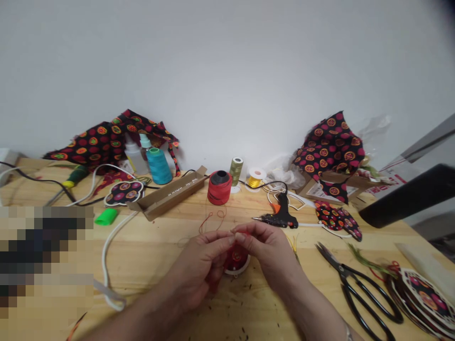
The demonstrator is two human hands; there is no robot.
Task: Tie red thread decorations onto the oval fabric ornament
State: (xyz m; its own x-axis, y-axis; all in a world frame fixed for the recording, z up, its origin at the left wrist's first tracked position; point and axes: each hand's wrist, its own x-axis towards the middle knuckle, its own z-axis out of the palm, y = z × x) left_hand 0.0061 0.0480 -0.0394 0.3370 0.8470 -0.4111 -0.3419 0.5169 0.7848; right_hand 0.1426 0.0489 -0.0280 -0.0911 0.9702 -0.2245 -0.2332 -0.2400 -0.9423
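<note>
My left hand (204,258) and my right hand (265,246) meet at the middle of the table, thumbs and forefingers pinched close together. Between the fingertips shows a bit of red cord, largely covered by the fingers. A loose loop of thin red cord (210,219) lies on the wood just beyond the left fingers. Below the pinch, a dark red patterned fabric ornament (236,259) with a pale rim and a small tab at its lower edge is partly hidden by both hands. Straight ahead stands a red cord spool (219,188) with a black core.
Black-handled scissors (350,277) and a stack of fabric ornaments (426,296) lie at right. Beyond my right hand rests a glue gun (282,215). A cardboard tray (174,195), a teal thread cone (159,166) and a white cable (106,248) are at left.
</note>
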